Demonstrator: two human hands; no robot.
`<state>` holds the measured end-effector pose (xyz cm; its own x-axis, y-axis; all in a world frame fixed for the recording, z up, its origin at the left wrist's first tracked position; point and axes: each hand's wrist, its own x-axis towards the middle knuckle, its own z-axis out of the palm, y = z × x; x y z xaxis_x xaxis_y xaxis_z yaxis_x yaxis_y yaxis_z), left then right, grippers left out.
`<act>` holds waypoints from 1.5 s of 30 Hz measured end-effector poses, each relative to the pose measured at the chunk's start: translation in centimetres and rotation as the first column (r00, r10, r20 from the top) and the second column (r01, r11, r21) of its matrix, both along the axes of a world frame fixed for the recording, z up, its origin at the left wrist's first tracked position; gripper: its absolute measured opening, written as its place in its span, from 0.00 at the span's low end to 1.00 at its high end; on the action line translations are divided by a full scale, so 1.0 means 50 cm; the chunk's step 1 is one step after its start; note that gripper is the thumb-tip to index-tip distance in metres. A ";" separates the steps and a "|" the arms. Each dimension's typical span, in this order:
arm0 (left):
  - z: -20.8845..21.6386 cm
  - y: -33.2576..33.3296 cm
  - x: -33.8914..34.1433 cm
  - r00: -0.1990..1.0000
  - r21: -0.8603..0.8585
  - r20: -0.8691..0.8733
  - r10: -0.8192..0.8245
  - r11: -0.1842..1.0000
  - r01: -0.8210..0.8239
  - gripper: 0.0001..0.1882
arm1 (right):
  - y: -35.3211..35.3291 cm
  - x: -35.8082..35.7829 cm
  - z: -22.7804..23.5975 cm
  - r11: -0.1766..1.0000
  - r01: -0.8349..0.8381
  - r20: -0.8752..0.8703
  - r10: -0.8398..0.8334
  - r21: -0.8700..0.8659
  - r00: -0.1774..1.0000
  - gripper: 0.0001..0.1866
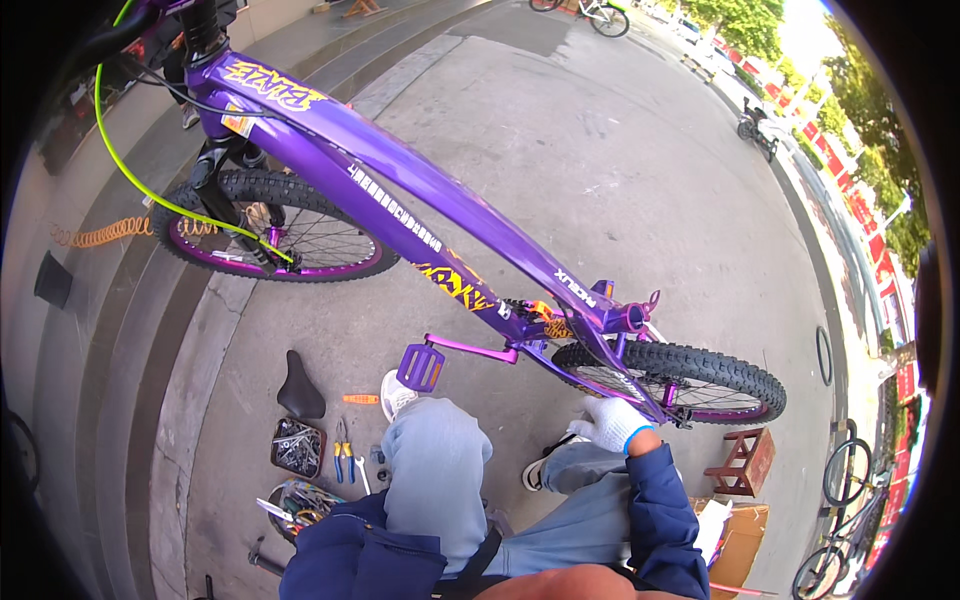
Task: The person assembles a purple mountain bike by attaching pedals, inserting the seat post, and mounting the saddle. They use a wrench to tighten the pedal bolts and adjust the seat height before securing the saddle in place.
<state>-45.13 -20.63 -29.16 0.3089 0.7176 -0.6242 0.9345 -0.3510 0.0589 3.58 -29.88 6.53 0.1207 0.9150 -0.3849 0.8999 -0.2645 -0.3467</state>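
A purple bicycle frame [400,190] with yellow lettering stretches across the view, from the front wheel [385,245] at upper left to the rear wheel [740,385] at right. My right hand [607,424], in a white knit glove with a blue cuff, is beside the lower rear of the frame near the rear wheel. Its fingers are curled, and whatever they hold is hidden. Only the navy sleeve [365,555] of my left arm shows, low in the view; my left hand is out of sight. A purple pedal [422,367] on a pink crank arm [470,348] hangs over my shoe.
On the ground at left lie a black saddle [299,388], a tray of small metal parts [298,447], pliers [343,450] and a wrench [362,473]. A wooden stool [740,462] and a cardboard box [743,535] stand at right. Steps [130,400] run along the left.
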 end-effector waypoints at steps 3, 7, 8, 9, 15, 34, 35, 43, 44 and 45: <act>-0.002 0.020 -0.010 1.000 -0.009 -0.010 -0.004 1.000 0.004 0.19 | 0.000 0.006 -0.016 1.000 0.009 -0.007 -0.009 -0.015 1.000 0.26; 0.018 0.024 -0.043 1.000 -0.013 -0.003 0.006 1.000 -0.006 0.19 | -0.001 0.004 -0.016 0.999 -0.008 -0.024 0.009 0.039 1.000 0.26; 0.027 0.024 -0.054 1.000 -0.010 -0.004 0.010 1.000 -0.010 0.19 | 0.000 0.002 -0.012 0.999 -0.007 -0.040 0.008 0.049 0.999 0.26; 0.038 0.021 -0.067 1.000 -0.009 -0.002 0.018 1.000 -0.018 0.19 | 0.000 0.000 -0.006 0.999 0.008 -0.055 -0.005 0.046 0.998 0.26; 0.154 0.000 -0.190 0.997 0.007 -0.018 0.075 0.997 -0.075 0.18 | -0.016 -0.015 0.030 0.995 -0.029 -0.021 0.031 0.096 0.999 0.27; 0.924 0.013 0.259 0.368 0.050 0.926 -0.090 0.992 0.116 0.14 | 0.065 -0.150 0.254 0.609 0.686 -0.839 0.544 0.398 0.004 0.32; 0.921 0.005 0.317 0.364 0.165 0.904 -0.224 0.969 0.185 0.14 | 0.068 -0.146 0.271 0.608 0.725 -0.777 0.607 0.323 -0.163 0.29; 0.842 -0.003 0.521 0.051 -0.201 0.980 0.194 0.945 0.258 0.25 | 0.055 -0.190 0.220 0.515 0.808 -0.942 0.308 0.285 0.136 0.08; 0.831 -0.002 0.521 -0.052 -0.237 0.963 0.264 0.924 0.301 0.26 | 0.053 -0.199 0.204 0.493 0.795 -0.924 0.317 0.352 0.212 0.09; 0.820 0.001 0.517 -0.113 -0.206 0.960 0.256 0.920 0.334 0.28 | 0.052 -0.202 0.190 0.514 0.767 -0.919 0.287 0.385 0.269 0.09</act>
<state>-19.27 -20.58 11.85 0.7891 0.5533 0.2668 -0.2780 -0.0657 0.9583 -6.52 -27.27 16.04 0.5100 0.8159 0.2724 -0.1626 0.4024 -0.9009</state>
